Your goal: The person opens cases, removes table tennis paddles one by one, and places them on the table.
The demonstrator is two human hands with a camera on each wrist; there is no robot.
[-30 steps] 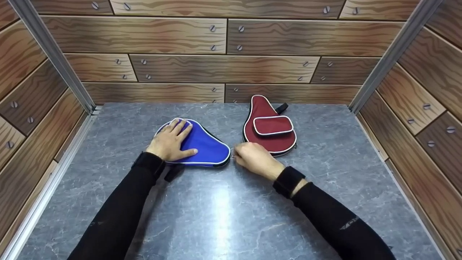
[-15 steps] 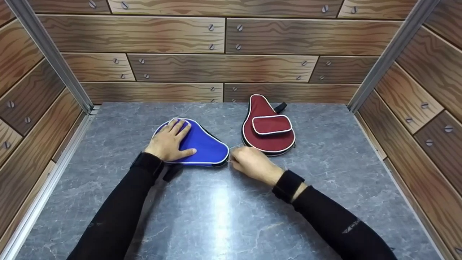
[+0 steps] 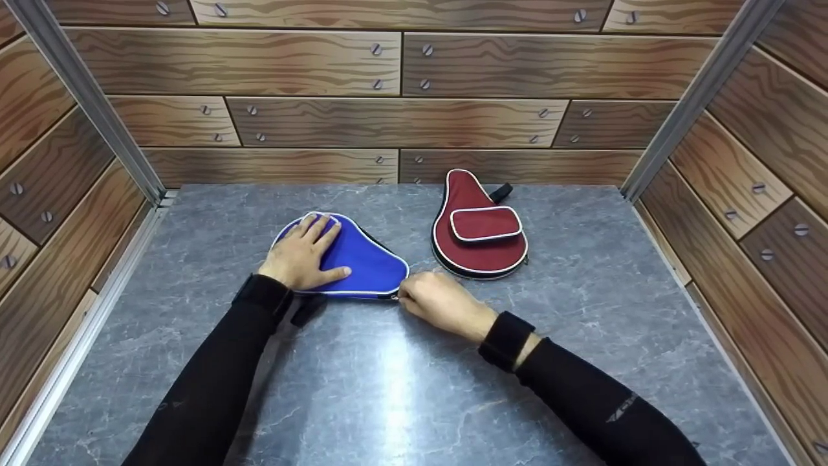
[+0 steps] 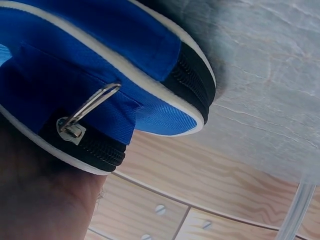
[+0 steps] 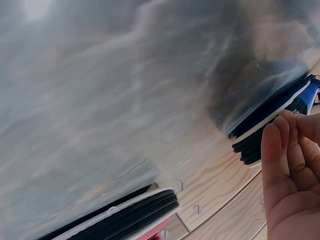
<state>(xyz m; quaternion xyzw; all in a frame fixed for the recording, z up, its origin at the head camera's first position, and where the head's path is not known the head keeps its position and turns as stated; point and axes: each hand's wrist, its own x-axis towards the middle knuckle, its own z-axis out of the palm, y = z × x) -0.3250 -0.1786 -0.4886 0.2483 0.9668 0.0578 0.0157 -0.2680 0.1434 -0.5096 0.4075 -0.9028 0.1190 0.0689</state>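
A blue table tennis bat case [image 3: 362, 259] with white piping lies on the grey table, its narrow end to the left and rounded end to the right. My left hand [image 3: 299, 257] rests spread on its left part, fingers straight, covering much of the pocket there. In the left wrist view, a metal zipper pull [image 4: 92, 107] hangs from the pocket. At the case's near right corner, my right hand [image 3: 443, 301] pinches the zipper pull of the main black zipper, thumb against curled fingers. The right wrist view shows those fingertips [image 5: 282, 120] at the zipper edge; they mostly hide the pull.
A dark red bat case [image 3: 482, 255] with a front pocket and a black strap [image 3: 502, 193] lies behind my right hand. Another black strap [image 3: 307, 312] sticks out beneath the blue case. Wood-patterned walls [image 3: 323, 123] enclose the table's back and sides.
My right hand has moved left and slightly nearer, round the blue case's right end to its near corner. The left hand stays pressed on the case.
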